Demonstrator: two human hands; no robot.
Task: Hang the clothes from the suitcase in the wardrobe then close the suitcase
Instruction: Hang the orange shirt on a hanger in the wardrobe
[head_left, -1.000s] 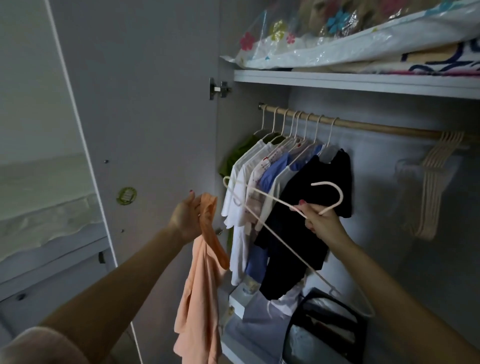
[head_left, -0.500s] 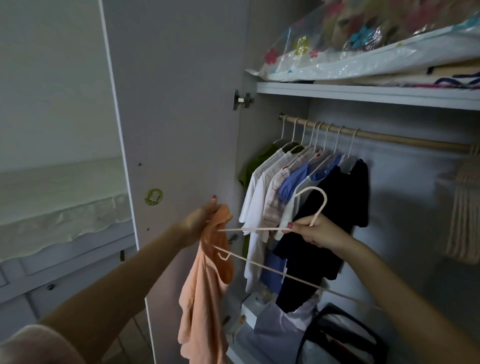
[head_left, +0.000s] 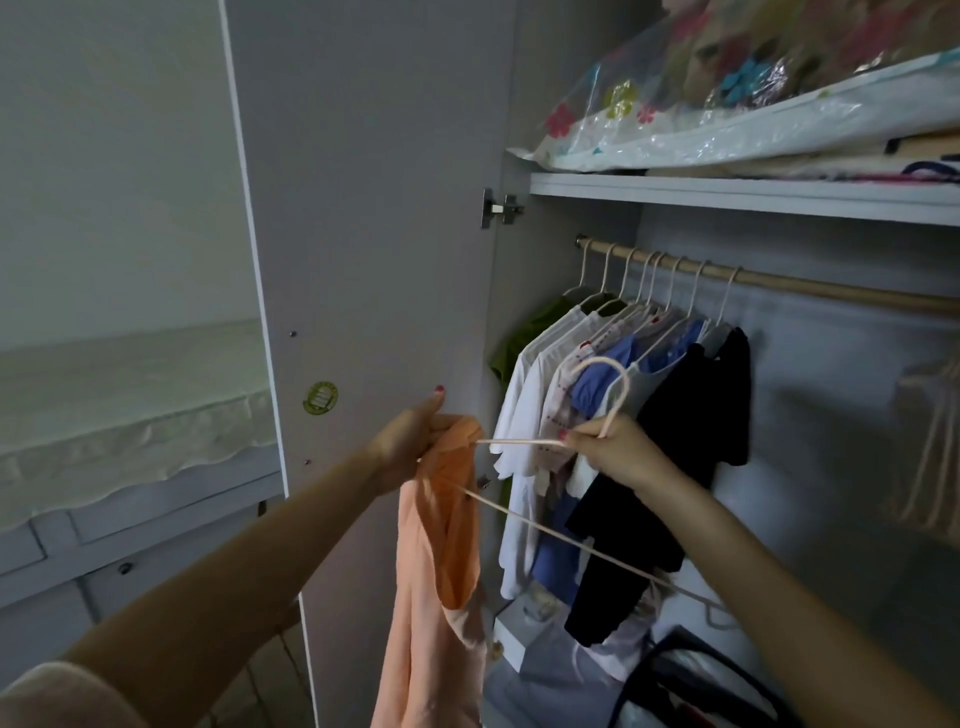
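Grey wardrobe door (head_left: 363, 234) open; left hand (head_left: 410, 441) grips orange garment (head_left: 441, 545), right hand (head_left: 618, 449) grips hanger (head_left: 524, 442).

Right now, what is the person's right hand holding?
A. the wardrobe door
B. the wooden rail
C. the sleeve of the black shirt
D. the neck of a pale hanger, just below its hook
D: the right hand pinches the pale hanger just under its curved hook, in front of the hung clothes, while the left hand holds the orange garment with one hanger arm reaching into it.
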